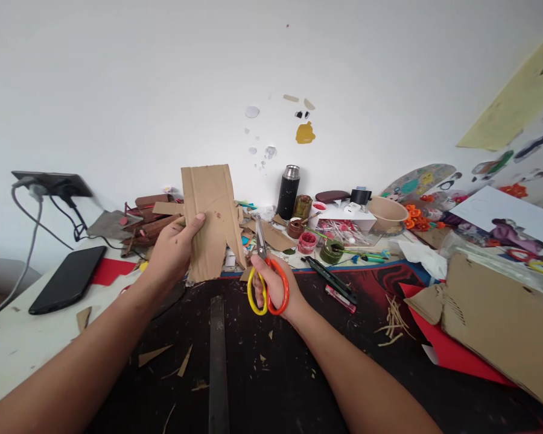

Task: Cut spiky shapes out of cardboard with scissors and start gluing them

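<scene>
A brown piece of cardboard [210,223] stands upright in my left hand [176,247], thumb on its near face and the fingers behind it. A slit runs up from its lower right edge, leaving a narrow strip on that side. My right hand [278,286] is closed round a pair of scissors [261,244] with one yellow and one red handle loop. Their blades point up and lie just right of the cardboard, apart from it. Below, a long dark metal ruler [218,361] lies on the black mat [271,392].
Cardboard scraps [154,355] are strewn over the mat. A black phone [67,280] lies at left. Along the wall stand a black flask [289,193], paint jars [306,242] and a beige bowl [387,214]. A box cutter [330,278] and a large cardboard sheet [502,325] are at right.
</scene>
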Motion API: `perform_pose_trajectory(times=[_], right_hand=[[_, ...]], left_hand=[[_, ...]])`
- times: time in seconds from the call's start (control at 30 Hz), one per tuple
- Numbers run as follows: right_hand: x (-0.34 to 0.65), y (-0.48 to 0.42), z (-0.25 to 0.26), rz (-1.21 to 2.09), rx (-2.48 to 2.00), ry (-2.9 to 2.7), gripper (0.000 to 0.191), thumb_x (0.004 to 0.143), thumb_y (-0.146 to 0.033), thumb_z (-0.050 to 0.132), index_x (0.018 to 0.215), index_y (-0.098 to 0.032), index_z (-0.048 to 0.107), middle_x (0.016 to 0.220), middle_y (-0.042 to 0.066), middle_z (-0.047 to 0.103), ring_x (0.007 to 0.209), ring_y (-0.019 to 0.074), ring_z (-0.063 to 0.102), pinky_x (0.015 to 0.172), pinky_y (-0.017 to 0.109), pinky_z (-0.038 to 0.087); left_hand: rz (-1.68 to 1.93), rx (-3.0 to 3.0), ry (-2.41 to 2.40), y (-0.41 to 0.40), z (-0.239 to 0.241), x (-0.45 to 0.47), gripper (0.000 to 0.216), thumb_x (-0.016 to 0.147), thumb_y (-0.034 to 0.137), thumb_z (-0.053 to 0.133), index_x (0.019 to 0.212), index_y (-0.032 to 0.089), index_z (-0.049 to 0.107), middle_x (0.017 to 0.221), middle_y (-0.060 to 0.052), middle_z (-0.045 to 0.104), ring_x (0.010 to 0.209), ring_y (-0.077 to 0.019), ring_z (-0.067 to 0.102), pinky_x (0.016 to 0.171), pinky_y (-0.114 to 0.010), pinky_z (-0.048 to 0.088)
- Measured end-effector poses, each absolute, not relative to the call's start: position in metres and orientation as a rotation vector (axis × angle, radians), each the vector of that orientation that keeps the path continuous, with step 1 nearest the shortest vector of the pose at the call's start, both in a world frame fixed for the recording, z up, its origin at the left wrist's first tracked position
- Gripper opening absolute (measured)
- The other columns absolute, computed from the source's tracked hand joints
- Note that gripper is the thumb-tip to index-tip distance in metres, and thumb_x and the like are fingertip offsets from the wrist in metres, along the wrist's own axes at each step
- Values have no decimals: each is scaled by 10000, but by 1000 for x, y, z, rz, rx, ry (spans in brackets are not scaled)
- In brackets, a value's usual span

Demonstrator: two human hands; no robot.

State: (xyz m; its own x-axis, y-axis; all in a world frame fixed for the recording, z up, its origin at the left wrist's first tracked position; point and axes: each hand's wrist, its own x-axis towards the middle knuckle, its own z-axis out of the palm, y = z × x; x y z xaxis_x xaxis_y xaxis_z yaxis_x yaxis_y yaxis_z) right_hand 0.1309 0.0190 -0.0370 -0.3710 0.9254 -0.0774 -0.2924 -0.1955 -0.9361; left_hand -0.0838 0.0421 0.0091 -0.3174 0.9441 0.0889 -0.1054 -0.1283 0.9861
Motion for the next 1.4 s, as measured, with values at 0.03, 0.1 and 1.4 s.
perform_pose_trajectory(times=[0.03, 0.1, 1.4], right_hand=[[131, 19, -37, 1712, -862, -1141, 583, 782, -761, 795, 868, -242, 544, 506, -108, 519, 326, 101, 460, 309, 194, 419], [131, 19, -38, 1702, -861, -1153, 587, 786, -768, 785, 864, -243, 536, 502, -110, 518, 318, 99, 455, 305, 192, 414], [129, 16, -33, 1692, -881, -1239, 590, 763, -734, 812, 894, -237, 522, 495, -118, 520, 317, 102, 469, 323, 199, 432]], left_hand=[[1594, 1015, 1280, 43, 9, -83, 419, 875, 546, 789, 1104, 197, 747, 1071, -113, 839, 966, -327, 814, 752, -386, 692], [1612, 976, 1252, 43, 9, -81, 434, 851, 536, 816, 1097, 185, 748, 1051, -114, 841, 965, -329, 815, 767, -398, 696], [1659, 684, 1190, 45, 4, -64, 237, 869, 301, 829, 1001, 116, 762, 868, -125, 827, 735, -260, 805, 688, -346, 692]])
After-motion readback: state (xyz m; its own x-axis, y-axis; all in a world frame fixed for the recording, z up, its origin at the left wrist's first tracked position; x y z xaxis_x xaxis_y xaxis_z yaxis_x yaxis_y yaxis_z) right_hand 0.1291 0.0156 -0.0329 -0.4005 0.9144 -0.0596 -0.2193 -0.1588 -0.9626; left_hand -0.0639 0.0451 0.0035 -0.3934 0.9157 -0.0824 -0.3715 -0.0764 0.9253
